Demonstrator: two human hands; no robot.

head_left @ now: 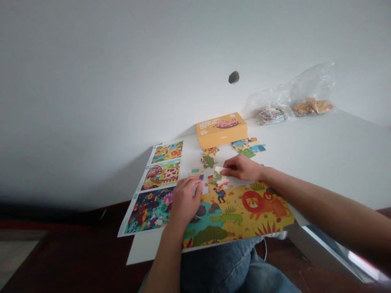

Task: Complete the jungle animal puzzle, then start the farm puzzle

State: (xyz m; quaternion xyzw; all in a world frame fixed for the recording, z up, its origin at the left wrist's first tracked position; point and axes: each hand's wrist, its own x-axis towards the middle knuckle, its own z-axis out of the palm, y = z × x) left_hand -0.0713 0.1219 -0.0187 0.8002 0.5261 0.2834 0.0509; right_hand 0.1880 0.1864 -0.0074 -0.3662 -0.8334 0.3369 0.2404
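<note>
My right hand (240,167) pinches a puzzle piece (219,177) with green and cream print, held at the upper edge of the partly joined puzzle (241,219). That puzzle shows lions, a crocodile and a small figure on yellow and blue ground. My left hand (187,200) rests at the puzzle's left side, fingers bent and thumb apart, its fingertips close to a loose piece (196,172). What lies under the left palm is hidden. Beyond the hands are more loose pieces, among them a green one (209,161) and a blue group (257,147).
A yellow puzzle box (222,140) stands at the back by the wall. Clear plastic bags with pieces (313,107) lie at back right. A sheet with three printed pictures (161,177) lies at left, overhanging the white table's (320,162) edge.
</note>
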